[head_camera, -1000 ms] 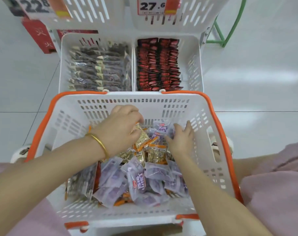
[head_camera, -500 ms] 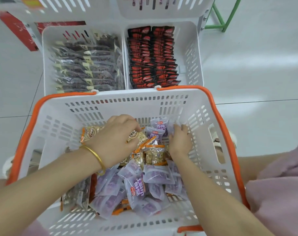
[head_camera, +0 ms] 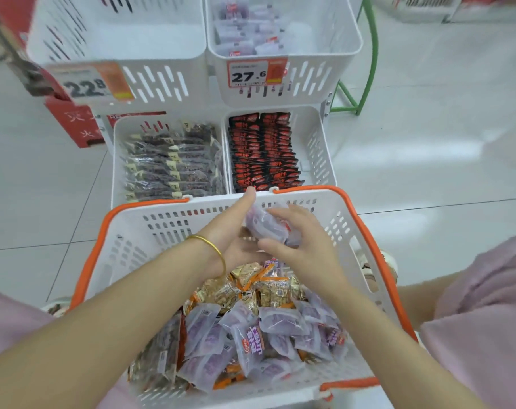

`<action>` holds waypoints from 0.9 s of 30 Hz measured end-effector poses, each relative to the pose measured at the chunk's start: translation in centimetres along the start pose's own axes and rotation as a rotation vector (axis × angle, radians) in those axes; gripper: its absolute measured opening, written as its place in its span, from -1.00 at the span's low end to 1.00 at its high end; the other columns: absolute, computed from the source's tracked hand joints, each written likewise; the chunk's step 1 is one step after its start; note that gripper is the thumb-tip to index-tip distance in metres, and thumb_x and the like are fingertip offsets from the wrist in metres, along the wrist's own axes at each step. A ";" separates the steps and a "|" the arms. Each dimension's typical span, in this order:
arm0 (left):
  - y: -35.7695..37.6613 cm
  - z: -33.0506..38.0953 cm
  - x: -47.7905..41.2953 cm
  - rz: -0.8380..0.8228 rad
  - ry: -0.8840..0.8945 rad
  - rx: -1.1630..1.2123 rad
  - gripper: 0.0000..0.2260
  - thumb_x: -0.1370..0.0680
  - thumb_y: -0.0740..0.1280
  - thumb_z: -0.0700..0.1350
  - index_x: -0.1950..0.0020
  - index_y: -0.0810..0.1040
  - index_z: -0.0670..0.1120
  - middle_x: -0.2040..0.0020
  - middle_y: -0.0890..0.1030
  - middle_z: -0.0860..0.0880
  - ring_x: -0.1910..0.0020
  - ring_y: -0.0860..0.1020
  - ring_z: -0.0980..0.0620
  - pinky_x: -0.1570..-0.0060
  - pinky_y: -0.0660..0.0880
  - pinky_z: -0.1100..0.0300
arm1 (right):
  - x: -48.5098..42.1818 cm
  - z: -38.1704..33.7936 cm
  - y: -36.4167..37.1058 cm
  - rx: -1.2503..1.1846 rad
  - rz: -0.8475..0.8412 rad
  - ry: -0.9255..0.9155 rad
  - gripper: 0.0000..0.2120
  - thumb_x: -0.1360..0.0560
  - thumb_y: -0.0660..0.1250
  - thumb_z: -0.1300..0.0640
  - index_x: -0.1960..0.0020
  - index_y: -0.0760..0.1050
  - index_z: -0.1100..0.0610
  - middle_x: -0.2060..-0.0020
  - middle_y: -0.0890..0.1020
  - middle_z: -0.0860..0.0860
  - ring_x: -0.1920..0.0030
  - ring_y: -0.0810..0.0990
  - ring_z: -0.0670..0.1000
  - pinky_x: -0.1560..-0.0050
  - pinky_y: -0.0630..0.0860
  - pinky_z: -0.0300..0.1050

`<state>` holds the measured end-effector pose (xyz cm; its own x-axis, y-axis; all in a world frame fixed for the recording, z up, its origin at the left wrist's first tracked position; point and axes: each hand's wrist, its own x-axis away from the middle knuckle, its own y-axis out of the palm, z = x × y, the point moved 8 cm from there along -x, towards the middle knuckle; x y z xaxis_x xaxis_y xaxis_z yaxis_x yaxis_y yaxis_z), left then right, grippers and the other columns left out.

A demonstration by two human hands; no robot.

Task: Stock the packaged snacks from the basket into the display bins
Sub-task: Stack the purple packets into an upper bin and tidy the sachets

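A white basket with an orange rim [head_camera: 88,258] holds several purple snack packets [head_camera: 251,340] and gold-orange ones [head_camera: 251,287]. Above its far side both hands hold a small bunch of purple packets [head_camera: 262,225]. My left hand [head_camera: 230,231], with a gold bangle on the wrist, supports the bunch from the left with fingers stretched forward. My right hand [head_camera: 298,240] curls over it from the right. White display bins stand beyond: the upper right bin [head_camera: 324,54] holds purple packets.
The lower left bin [head_camera: 115,172] is full of dark packets, the lower right bin [head_camera: 318,149] of red-black ones. The upper left bin [head_camera: 118,39] shows no goods. Price tags read 22.8 and 27.6. A green frame [head_camera: 366,69] stands at the right.
Both hands have come up out of the basket's pile with purple packets between them, toward the basket's far rim. The view has tilted up, showing the upper bins.
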<state>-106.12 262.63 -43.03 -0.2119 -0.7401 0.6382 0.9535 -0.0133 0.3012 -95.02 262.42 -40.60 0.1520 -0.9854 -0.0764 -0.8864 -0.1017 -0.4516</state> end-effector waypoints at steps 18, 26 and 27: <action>-3.8 5.4 2.5 0.078 0.350 0.054 -0.88 -0.52 0.29 -0.32 0.16 0.45 -0.13 0.16 0.60 -0.15 0.23 0.60 -0.10 0.42 0.53 0.19 | -7.0 -7.5 -3.9 0.256 -0.484 0.049 -0.47 -0.44 0.42 0.29 -0.33 0.39 -0.04 -0.03 0.51 -0.12 0.30 0.57 0.02 0.34 0.57 -0.19; -3.9 5.9 2.2 0.138 0.406 -0.125 -0.91 -0.61 0.23 -0.09 0.00 0.50 -0.06 0.02 0.61 -0.10 0.20 0.61 -0.02 0.42 0.50 0.25 | -8.6 -8.1 -4.9 0.177 -0.566 0.046 -0.88 -0.35 0.48 0.19 0.14 0.61 0.19 0.41 0.61 -0.02 0.42 0.53 -0.10 0.42 0.48 -0.29; -4.1 6.2 2.3 0.160 0.446 -0.148 -0.89 -0.62 0.20 -0.08 -0.03 0.51 -0.04 0.04 0.62 -0.08 0.23 0.60 0.03 0.42 0.50 0.27 | -8.8 -8.3 -5.3 0.131 -0.543 0.047 -0.88 -0.33 0.48 0.17 0.17 0.61 0.18 0.42 0.60 -0.02 0.43 0.53 -0.11 0.43 0.47 -0.30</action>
<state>-111.80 265.14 -38.43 0.0212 -0.9557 0.2935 0.9936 0.0526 0.0996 -95.31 270.53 -30.18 0.5490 -0.8017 0.2364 -0.6242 -0.5814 -0.5219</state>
